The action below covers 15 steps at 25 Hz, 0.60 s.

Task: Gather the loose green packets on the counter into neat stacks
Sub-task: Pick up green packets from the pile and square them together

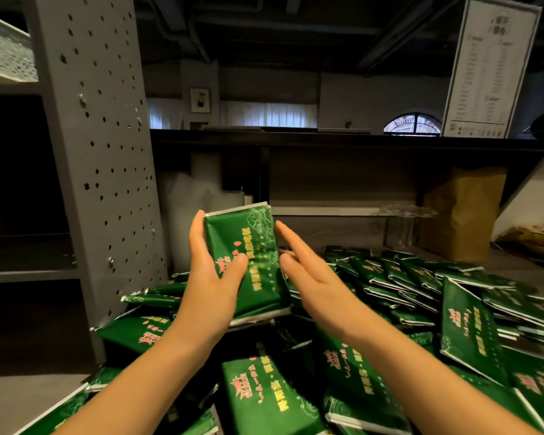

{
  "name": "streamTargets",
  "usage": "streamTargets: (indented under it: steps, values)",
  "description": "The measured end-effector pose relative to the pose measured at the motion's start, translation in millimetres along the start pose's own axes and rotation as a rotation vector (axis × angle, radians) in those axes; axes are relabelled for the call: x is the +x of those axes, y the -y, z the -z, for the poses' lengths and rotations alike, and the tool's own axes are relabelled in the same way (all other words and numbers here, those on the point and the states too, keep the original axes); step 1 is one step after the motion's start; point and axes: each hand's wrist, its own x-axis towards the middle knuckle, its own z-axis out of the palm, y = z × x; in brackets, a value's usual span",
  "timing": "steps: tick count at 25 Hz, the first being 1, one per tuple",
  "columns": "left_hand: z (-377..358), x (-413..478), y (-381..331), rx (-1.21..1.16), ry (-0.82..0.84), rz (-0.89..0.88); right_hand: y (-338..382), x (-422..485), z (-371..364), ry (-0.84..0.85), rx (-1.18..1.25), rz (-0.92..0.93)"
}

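Observation:
My left hand (212,271) grips a green packet (255,246) with pink and yellow print, holding it upright above the pile, thumb across its front. Right beside the packet's right edge is my right hand (308,274), fingers straight and spread; I cannot tell whether it touches the packet. Below and to the right, a loose heap of green packets (390,309) covers the grey counter (22,400), lying at all angles. Several packets (399,277) at the back right overlap in a slanted row.
A grey perforated shelf post (101,152) stands at the left with dark shelves behind it. At the back right are a brown paper bag (462,211) and a clear plastic stand (405,221). A dark shelf board (327,139) with a white sign (490,67) spans the back.

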Motion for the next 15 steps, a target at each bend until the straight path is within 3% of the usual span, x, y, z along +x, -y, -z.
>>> streamTargets:
  steps: [3, 5, 9, 11, 15]
  values:
    - [8.0, 5.0, -3.4, -0.007, -0.077, 0.02, -12.9, 6.0, 25.5, -0.13, -0.388, -0.018]
    - [10.5, 6.4, -3.2, -0.005, -0.107, 0.041, -26.1, 10.1, 36.7, -0.119, -0.662, -0.069]
    - [12.0, 7.5, 0.1, -0.028, -0.112, 0.072, -42.2, 9.9, 34.4, 0.165, -0.9, -0.289]
    - [11.7, 7.3, -0.4, -0.029, -0.113, 0.076, -42.8, 8.3, 31.7, 0.237, -0.945, -0.358]
    - [11.1, 6.3, -1.5, -0.014, -0.111, 0.084, -38.3, 8.2, 31.5, 0.048, -0.816, -0.452]
